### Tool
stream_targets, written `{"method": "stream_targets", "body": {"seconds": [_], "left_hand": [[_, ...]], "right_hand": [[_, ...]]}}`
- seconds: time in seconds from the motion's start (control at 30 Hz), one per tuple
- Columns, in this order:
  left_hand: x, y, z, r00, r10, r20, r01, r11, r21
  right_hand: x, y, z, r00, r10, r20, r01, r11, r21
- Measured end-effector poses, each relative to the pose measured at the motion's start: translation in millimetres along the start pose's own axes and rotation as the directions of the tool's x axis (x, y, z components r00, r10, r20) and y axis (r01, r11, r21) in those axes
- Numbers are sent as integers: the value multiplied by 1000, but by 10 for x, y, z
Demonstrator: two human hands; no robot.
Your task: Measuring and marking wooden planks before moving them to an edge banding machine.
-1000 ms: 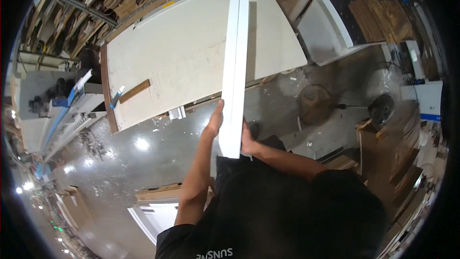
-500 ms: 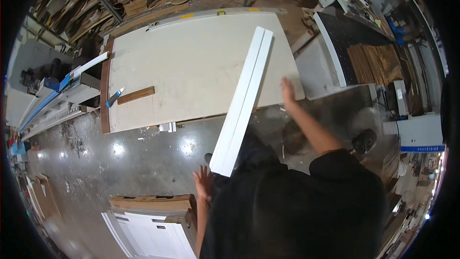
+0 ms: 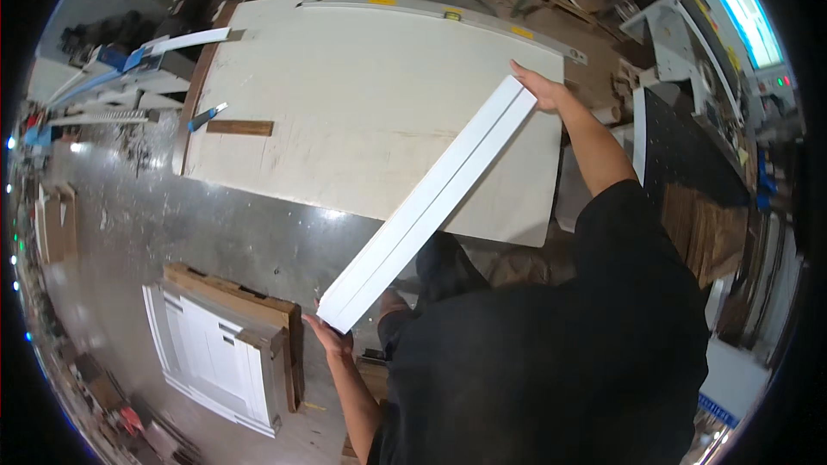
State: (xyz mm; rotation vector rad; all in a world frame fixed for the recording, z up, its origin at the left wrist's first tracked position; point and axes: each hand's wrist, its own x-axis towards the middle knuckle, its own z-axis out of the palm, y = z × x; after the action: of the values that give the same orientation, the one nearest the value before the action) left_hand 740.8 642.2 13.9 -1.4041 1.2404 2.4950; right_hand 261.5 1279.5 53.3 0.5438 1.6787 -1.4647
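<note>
The board (image 3: 435, 200) held between the left hand (image 3: 332, 337) and right hand (image 3: 541, 86) is plain white with a thin dark seam along its length. Under it, the table (image 3: 345, 95) is off-white, smudged grey. Beyond the left hand, a white panelled door (image 3: 207, 349) lies edged in brown wood. The sleeve (image 3: 620, 232) below the right hand is black. The floor (image 3: 215, 232) looks grey, perhaps speckled.

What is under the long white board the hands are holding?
Under the long white board lies the large pale worktable, then grey floor toward the left hand. The right hand holds the far end. The strip beneath stays covered.
</note>
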Motion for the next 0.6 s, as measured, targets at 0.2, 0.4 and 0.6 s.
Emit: {"method": "stream_targets", "body": {"seconds": [0.2, 0.4, 0.6], "left_hand": [[75, 51, 214, 998, -23, 51, 23, 1000, 9], [113, 38, 209, 999, -26, 40, 27, 1000, -3], [146, 69, 176, 999, -26, 22, 24, 994, 102]], "right_hand": [[-42, 28, 2, 1000, 28, 11, -28, 998, -57], [286, 314, -309, 991, -122, -48, 120, 991, -53], [272, 214, -167, 993, -75, 87, 68, 995, 74]]}}
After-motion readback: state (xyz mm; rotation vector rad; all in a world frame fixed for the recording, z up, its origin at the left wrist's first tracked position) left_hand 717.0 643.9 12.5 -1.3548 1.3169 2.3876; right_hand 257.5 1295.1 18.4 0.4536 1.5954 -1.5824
